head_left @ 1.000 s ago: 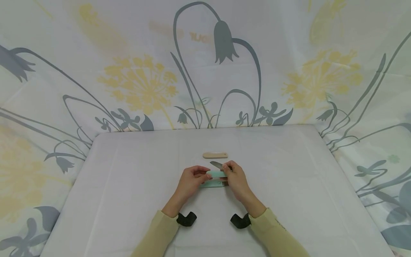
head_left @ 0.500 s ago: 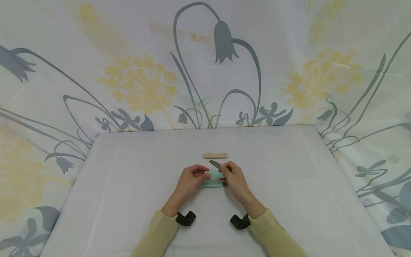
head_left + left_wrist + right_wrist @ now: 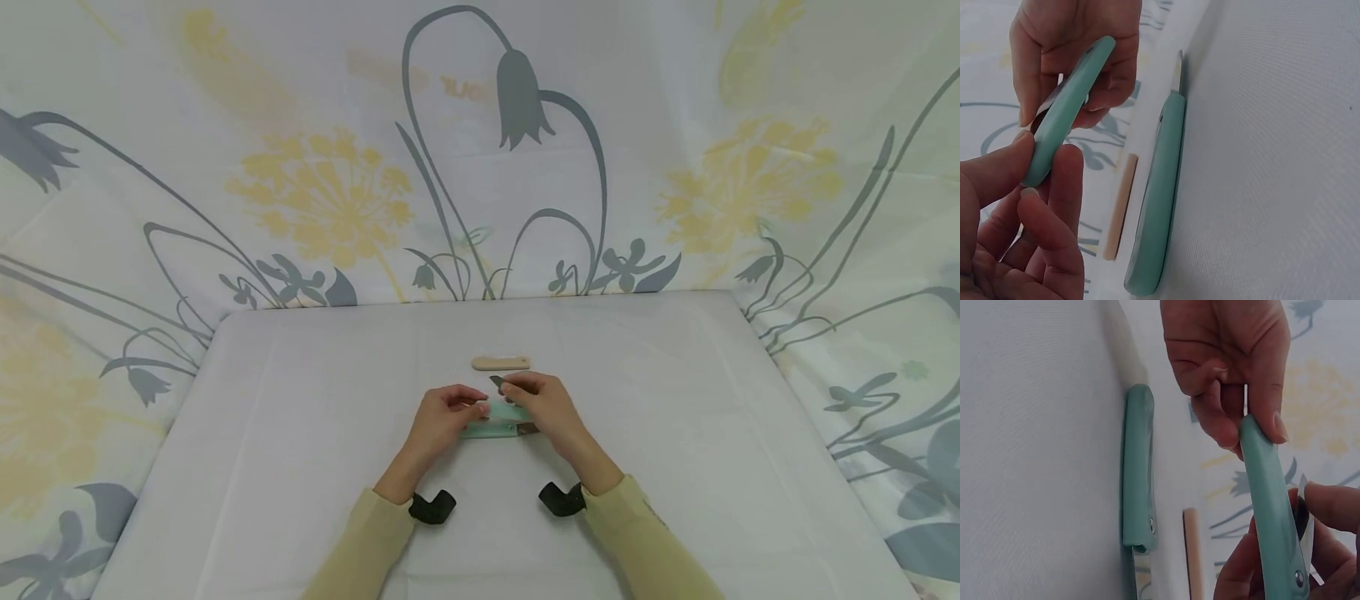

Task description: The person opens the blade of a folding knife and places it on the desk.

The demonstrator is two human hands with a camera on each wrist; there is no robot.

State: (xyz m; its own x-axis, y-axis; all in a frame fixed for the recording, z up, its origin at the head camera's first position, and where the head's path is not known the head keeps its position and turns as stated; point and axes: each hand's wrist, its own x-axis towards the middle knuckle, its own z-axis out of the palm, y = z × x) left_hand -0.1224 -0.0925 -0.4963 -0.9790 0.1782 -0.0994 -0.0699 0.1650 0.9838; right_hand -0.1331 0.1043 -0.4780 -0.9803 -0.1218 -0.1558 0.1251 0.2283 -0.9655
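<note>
A folding knife with a mint-green handle (image 3: 1067, 115) is held up between both hands, its blade (image 3: 496, 380) partly folded out. My left hand (image 3: 442, 417) pinches one handle end between thumb and fingertips. At the pivot end, my right hand (image 3: 551, 410) holds the knife with its thumb against the blade; its fingers cover most of the blade in the head view. Just below and nearer the person, a second mint-green folding knife (image 3: 1139, 469) lies on the table with its blade out. A beige handle-shaped piece (image 3: 501, 363) lies beyond the hands.
A white cloth covers the table (image 3: 315, 400). Behind it hangs a flower-patterned curtain (image 3: 645, 167), which also runs along both sides. Black wrist mounts (image 3: 432, 507) stick out from the yellow-green sleeves.
The right fingers have slid leftward along the blade toward its tip, so less of the blade shows. The left hand keeps its pinch almost in place. Both other pieces lie still.
</note>
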